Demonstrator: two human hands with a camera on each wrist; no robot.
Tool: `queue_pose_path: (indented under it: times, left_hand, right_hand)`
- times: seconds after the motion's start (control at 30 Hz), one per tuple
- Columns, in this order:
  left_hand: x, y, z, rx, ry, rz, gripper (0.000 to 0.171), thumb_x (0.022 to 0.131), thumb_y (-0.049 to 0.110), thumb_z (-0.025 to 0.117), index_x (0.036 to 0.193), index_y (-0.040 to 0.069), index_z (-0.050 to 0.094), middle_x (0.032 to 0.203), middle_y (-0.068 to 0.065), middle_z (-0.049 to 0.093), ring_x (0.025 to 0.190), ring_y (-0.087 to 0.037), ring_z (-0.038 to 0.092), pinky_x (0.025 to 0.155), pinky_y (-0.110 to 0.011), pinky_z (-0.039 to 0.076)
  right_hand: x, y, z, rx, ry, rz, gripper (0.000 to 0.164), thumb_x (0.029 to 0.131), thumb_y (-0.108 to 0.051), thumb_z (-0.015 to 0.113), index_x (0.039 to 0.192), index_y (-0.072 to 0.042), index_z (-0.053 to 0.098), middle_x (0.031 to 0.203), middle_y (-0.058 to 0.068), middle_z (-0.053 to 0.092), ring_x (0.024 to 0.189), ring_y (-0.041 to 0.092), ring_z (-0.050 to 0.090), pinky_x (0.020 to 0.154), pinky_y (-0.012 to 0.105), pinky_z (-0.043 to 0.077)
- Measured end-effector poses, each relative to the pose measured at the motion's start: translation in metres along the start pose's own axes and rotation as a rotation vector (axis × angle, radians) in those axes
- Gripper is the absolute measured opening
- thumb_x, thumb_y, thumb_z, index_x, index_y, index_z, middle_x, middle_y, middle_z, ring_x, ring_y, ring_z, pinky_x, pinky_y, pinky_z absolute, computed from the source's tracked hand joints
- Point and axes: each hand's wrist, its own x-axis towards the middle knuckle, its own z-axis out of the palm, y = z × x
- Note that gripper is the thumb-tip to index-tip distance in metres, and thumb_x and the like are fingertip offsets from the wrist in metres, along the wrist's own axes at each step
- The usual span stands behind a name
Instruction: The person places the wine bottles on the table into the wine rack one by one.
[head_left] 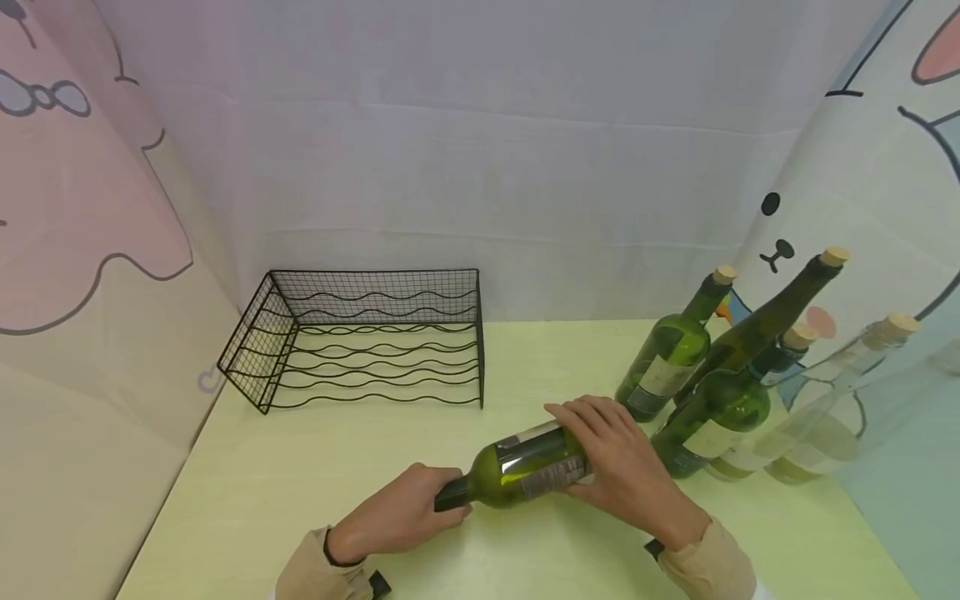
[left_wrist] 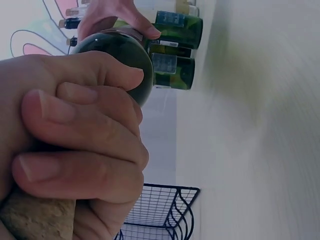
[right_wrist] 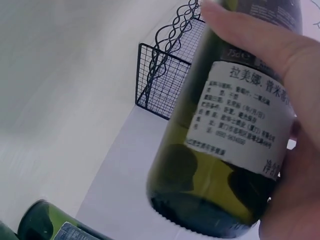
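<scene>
A green wine bottle [head_left: 525, 467] lies sideways between my two hands, neck to the left. My left hand [head_left: 405, 512] grips its dark neck with curled fingers; in the left wrist view the cork [left_wrist: 40, 217] pokes out below them. My right hand [head_left: 618, 467] wraps round the body near the base, thumb beneath and fingers over the top. A white label [right_wrist: 237, 117] with printed text and the bottle's base show in the right wrist view. Behind and left of the bottle stands a black wire rack [head_left: 386, 400] with wavy bars.
Several corked bottles stand at the right: a green bottle [head_left: 667, 358] nearest the rack, a taller dark one [head_left: 772, 312], another green bottle [head_left: 720, 417] and clear glass ones [head_left: 817, 433]. Printed cloth [head_left: 525, 183] hangs round the pale table [head_left: 300, 467].
</scene>
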Motion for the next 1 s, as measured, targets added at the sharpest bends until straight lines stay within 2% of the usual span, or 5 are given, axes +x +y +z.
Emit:
queue_pose_path:
  times: [0.23, 0.37, 0.47, 0.77, 1.0]
  left_hand:
    - [-0.006, -0.001, -0.005, -0.036, 0.017, -0.072, 0.016, 0.097, 0.031, 0.063, 0.086, 0.020, 0.060, 0.064, 0.011, 0.048, 0.050, 0.000, 0.039, 0.046, -0.018, 0.036]
    - [-0.011, -0.003, -0.007, -0.047, 0.042, -0.126, 0.018, 0.097, 0.035, 0.063, 0.088, 0.019, 0.061, 0.065, 0.010, 0.046, 0.052, -0.002, 0.039, 0.048, -0.019, 0.036]
    - [-0.014, -0.002, -0.008, -0.059, 0.062, -0.170, 0.021, 0.097, 0.039, 0.062, 0.090, 0.019, 0.061, 0.065, 0.010, 0.045, 0.053, -0.003, 0.040, 0.049, -0.020, 0.038]
    - [-0.025, 0.008, -0.017, -0.101, 0.134, -0.234, 0.021, 0.096, 0.032, 0.063, 0.083, 0.016, 0.058, 0.064, 0.009, 0.041, 0.055, -0.005, 0.037, 0.049, -0.020, 0.035]
    - [-0.034, 0.022, -0.025, -0.103, 0.210, -0.294, 0.029, 0.096, 0.035, 0.064, 0.080, 0.013, 0.052, 0.063, 0.008, 0.039, 0.054, -0.006, 0.036, 0.048, -0.020, 0.033]
  right_hand:
    - [-0.002, 0.006, 0.001, 0.049, 0.090, 0.055, 0.116, 0.057, -0.051, 0.091, 0.153, -0.013, 0.038, 0.149, 0.011, 0.037, 0.133, 0.033, 0.035, 0.108, 0.049, 0.024]
    - [-0.003, 0.004, 0.001, 0.141, 0.144, 0.132, 0.108, 0.069, -0.056, 0.083, 0.156, -0.015, 0.032, 0.156, 0.009, 0.027, 0.138, 0.031, 0.030, 0.106, 0.051, 0.026]
    - [-0.003, 0.005, 0.000, 0.230, 0.209, 0.187, 0.090, 0.083, -0.042, 0.076, 0.156, -0.014, 0.031, 0.157, 0.009, 0.025, 0.139, 0.029, 0.029, 0.105, 0.049, 0.026]
    - [0.001, 0.010, 0.009, 0.399, 0.434, 0.290, 0.051, 0.102, -0.017, 0.052, 0.150, -0.007, 0.038, 0.149, 0.006, 0.035, 0.127, 0.023, 0.039, 0.102, 0.039, 0.030]
    - [0.011, 0.008, 0.019, 0.496, 0.437, 0.396, 0.039, 0.106, -0.016, 0.047, 0.143, -0.008, 0.044, 0.131, 0.004, 0.050, 0.116, 0.021, 0.047, 0.095, 0.037, 0.035]
